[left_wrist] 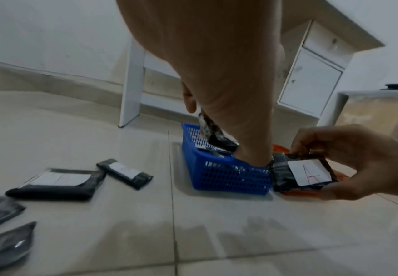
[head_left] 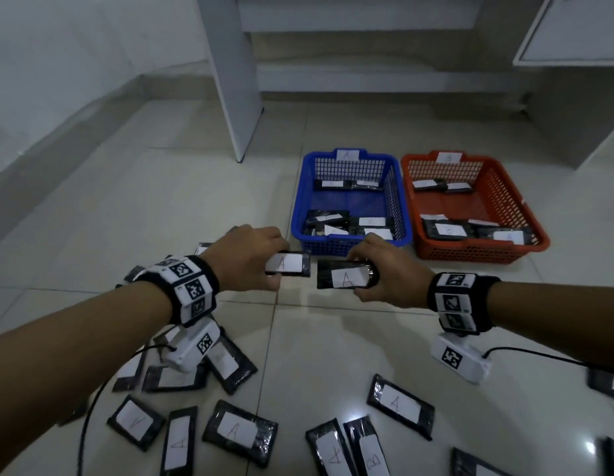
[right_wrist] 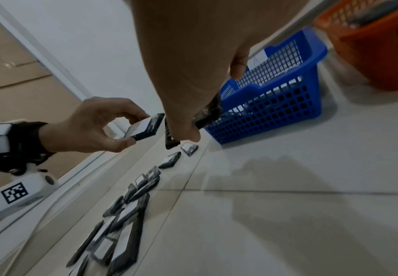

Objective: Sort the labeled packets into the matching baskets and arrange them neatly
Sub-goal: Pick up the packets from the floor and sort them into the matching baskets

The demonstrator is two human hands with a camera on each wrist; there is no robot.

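Note:
My left hand point(head_left: 254, 257) pinches a black packet point(head_left: 289, 263) with a white label marked A, held above the floor just in front of the blue basket point(head_left: 350, 159). My right hand point(head_left: 384, 269) grips a second black packet point(head_left: 343, 274), also marked A, beside the first. The blue basket carries an A tag and holds several packets. To its right the orange basket point(head_left: 504, 249), tagged B, holds several more. In the left wrist view the right hand's packet point(left_wrist: 306, 172) shows its A label next to the blue basket point(left_wrist: 228, 177). The right wrist view shows the left hand's packet point(right_wrist: 146, 128).
Many labeled black packets lie scattered on the tiled floor near me, such as one point(head_left: 240, 429) at the bottom centre and one point(head_left: 400, 405) to the right. A white desk leg point(head_left: 236, 97) stands behind the blue basket. A black cable point(head_left: 89, 407) runs along the floor on the left.

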